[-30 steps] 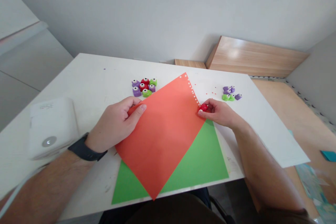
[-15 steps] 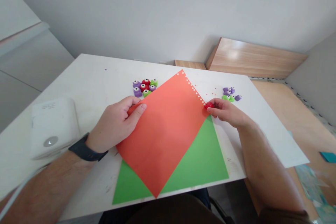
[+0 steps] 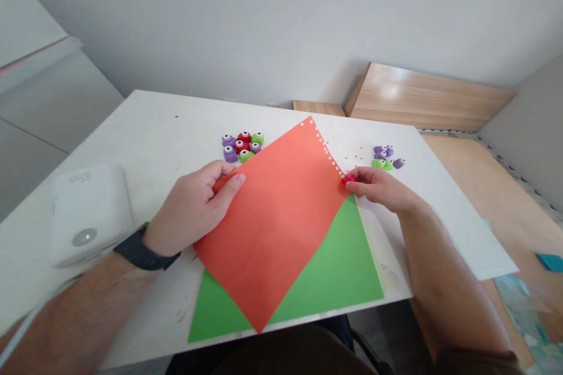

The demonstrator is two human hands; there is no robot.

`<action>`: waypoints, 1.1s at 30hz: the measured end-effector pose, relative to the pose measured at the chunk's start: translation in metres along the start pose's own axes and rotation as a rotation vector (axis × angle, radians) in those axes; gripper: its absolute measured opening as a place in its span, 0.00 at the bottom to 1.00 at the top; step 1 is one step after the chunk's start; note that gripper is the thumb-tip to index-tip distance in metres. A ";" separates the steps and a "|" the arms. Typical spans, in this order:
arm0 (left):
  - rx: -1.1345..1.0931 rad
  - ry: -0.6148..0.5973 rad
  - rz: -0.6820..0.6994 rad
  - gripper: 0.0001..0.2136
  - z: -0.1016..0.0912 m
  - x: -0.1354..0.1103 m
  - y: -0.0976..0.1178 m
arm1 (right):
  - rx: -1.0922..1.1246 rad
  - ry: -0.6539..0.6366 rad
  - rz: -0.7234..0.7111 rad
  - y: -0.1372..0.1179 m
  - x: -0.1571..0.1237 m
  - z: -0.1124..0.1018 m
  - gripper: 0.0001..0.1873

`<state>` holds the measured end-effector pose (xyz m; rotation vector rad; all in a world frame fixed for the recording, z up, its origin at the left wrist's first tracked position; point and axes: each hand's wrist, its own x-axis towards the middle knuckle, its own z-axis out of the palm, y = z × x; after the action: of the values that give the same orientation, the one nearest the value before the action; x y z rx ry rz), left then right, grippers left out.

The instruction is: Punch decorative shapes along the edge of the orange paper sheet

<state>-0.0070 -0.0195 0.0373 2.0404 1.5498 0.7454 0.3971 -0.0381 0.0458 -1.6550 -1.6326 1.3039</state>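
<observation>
Best done with left hand (image 3: pixel 193 205) pinching the orange-red sheet (image 3: pixel 272 228) taut at centre frame and right hand (image 3: pixel 380 187) pinched, probably thumb on top, around the small red punch (image 3: pixel 349 178) at the sheet's right corner, spaced evenly below the row of holes (image 3: pixel 325 149).

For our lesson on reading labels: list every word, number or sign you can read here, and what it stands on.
None can be read.
On the white device: faint grey marks, too blurred.
On the table beside the green sheet: small marks, too small.
On the orange sheet in the left hand and red punch in the right hand: nothing.
</observation>
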 end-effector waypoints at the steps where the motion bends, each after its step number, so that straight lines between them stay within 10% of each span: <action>1: 0.001 0.002 -0.002 0.14 0.000 0.000 0.000 | -0.001 -0.002 0.001 0.001 0.000 0.000 0.20; 33: 0.005 -0.031 -0.027 0.15 -0.001 0.001 0.002 | -0.162 0.175 -0.182 0.018 0.010 0.009 0.16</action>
<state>-0.0065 -0.0191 0.0392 2.0209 1.5601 0.6971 0.3967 -0.0338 0.0240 -1.6176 -1.7728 0.9329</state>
